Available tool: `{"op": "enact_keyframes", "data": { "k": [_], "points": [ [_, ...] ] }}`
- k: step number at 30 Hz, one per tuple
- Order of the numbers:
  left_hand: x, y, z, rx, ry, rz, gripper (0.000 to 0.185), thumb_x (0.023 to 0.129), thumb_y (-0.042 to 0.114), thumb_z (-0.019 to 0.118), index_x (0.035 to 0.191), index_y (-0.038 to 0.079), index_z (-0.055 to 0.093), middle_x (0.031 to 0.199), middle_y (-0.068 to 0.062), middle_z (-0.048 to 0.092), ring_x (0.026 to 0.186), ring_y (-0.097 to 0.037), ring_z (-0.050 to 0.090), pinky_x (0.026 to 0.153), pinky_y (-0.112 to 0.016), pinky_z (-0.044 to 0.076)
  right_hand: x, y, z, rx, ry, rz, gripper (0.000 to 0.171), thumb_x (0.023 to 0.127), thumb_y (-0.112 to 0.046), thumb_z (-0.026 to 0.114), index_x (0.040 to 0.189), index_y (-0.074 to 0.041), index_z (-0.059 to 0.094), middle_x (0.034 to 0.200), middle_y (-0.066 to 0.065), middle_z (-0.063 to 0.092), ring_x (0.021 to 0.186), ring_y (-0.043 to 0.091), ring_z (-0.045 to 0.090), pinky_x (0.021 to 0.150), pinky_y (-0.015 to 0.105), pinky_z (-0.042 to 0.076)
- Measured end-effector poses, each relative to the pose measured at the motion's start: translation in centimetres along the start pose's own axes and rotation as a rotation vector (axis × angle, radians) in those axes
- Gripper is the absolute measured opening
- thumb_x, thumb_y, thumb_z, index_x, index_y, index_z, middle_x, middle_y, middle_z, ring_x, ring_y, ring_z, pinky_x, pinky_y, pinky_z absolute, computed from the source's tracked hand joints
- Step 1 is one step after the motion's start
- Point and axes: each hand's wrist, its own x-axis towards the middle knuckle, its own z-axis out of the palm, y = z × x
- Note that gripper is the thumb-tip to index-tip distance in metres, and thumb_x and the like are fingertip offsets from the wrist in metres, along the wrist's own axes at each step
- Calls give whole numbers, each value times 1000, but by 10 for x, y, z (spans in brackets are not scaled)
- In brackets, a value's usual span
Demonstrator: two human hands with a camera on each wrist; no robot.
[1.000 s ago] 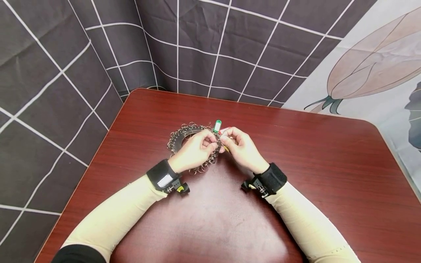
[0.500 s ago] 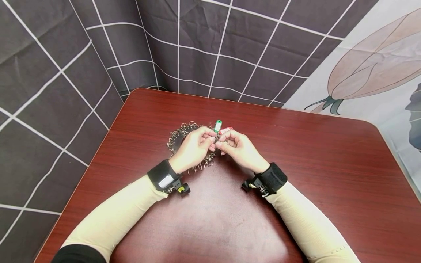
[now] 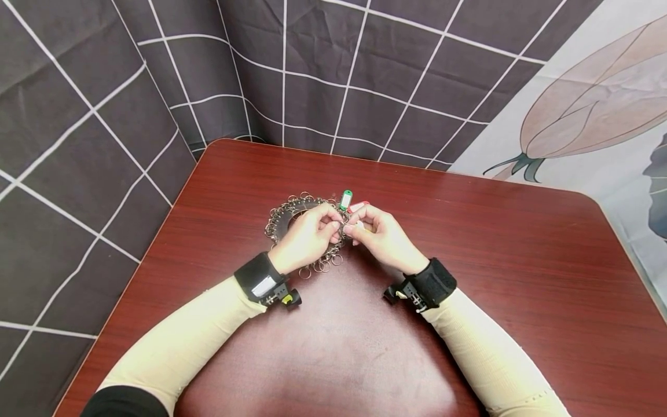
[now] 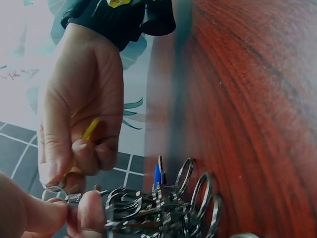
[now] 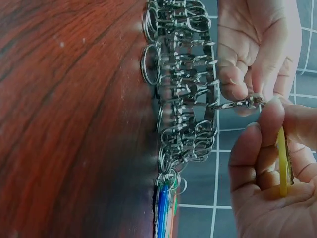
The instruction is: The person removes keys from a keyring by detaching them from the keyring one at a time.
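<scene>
A round bunch of metal key rings and clasps (image 3: 292, 217) lies on the red-brown table (image 3: 469, 249). My left hand (image 3: 333, 225) pinches one clasp (image 5: 237, 104) at the bunch's right edge. My right hand (image 3: 350, 227) meets it fingertip to fingertip. In the right wrist view it holds a yellow tag (image 5: 282, 163) in its curled fingers (image 5: 247, 148), at the end of that clasp. A green tag (image 3: 345, 200) and a red tag (image 3: 358, 205) stick out just beyond the hands. A blue tag (image 4: 157, 174) hangs among the rings.
The table's left edge (image 3: 172, 214) and far edge border a dark grid-patterned cloth (image 3: 104, 116). A pale cloth with a flower print (image 3: 589, 110) hangs at the far right. Bare table top stretches to the right and toward me.
Both hands stay pinched together over the bunch and have barely moved. The yellow tag seen below my right fingers a second ago no longer shows in the head view.
</scene>
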Motion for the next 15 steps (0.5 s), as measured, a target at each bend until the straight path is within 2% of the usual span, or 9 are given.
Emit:
{"op": "enact_keyframes", "data": {
  "k": [3, 5, 10, 15],
  "points": [
    [0, -1, 2, -34, 27, 1, 6, 98, 5, 53, 102, 7, 58, 88, -9, 63, 74, -16, 67, 68, -24, 54, 0, -2, 0, 12, 0, -20, 9, 93, -3, 63, 95, 4, 59, 117, 18, 53, 66, 13, 58, 62, 31, 50],
    [0, -2, 3, -64, 53, 2, 6, 98, 4, 53, 102, 6, 57, 88, -8, 62, 73, -15, 66, 68, -24, 54, 0, -4, 0, 22, 3, -33, 8, 93, -1, 61, 95, 6, 58, 122, 20, 52, 66, 13, 57, 63, 31, 50],
    [0, -2, 5, -124, 102, 15, 5, 97, 4, 54, 101, 5, 57, 87, -7, 61, 72, -14, 65, 67, -26, 55, -2, -12, 1, 18, 17, -65, 5, 94, 2, 58, 92, 6, 57, 117, 18, 56, 65, 18, 56, 62, 25, 48],
    [0, 0, 6, -211, 112, 53, 4, 97, 2, 54, 99, 2, 57, 89, -10, 62, 73, -18, 67, 68, -28, 56, 0, -4, 0, -3, 36, -80, 4, 95, 0, 57, 91, 1, 57, 108, 12, 59, 62, 17, 55, 58, 26, 46]
  ]
}}
